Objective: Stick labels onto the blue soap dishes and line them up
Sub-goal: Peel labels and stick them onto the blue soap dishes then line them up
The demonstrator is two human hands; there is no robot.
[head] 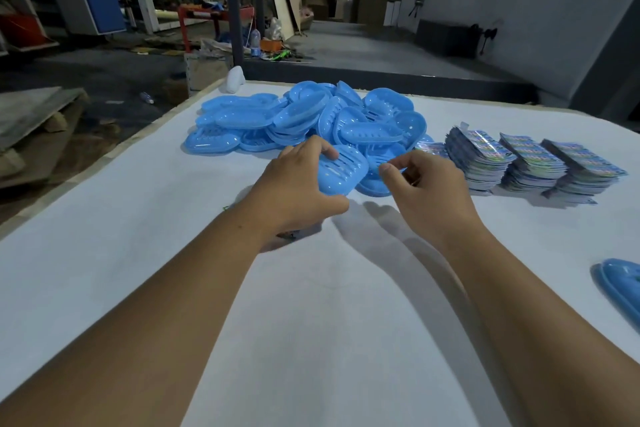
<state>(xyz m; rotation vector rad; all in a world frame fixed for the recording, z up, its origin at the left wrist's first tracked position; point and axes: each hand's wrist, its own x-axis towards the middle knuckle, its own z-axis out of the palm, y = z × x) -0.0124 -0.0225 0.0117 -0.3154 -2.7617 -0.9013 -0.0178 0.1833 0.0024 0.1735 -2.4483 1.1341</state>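
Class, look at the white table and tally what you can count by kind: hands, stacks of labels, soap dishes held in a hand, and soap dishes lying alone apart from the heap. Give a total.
Hands: 2, the left hand and the right hand
Stacks of labels: 3 clear stacks
Soap dish in hand: 1, gripped by the left hand
Lone soap dish at the right edge: 1
Total: 7
The heap of soap dishes overlaps too much to count.

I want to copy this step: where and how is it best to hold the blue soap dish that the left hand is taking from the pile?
Probably by its long rims: the soap dish is a shallow slotted oval, tilted, near rim facing the person. Come from the near-left as the left hand does, thumb under, fingers over the far edge.
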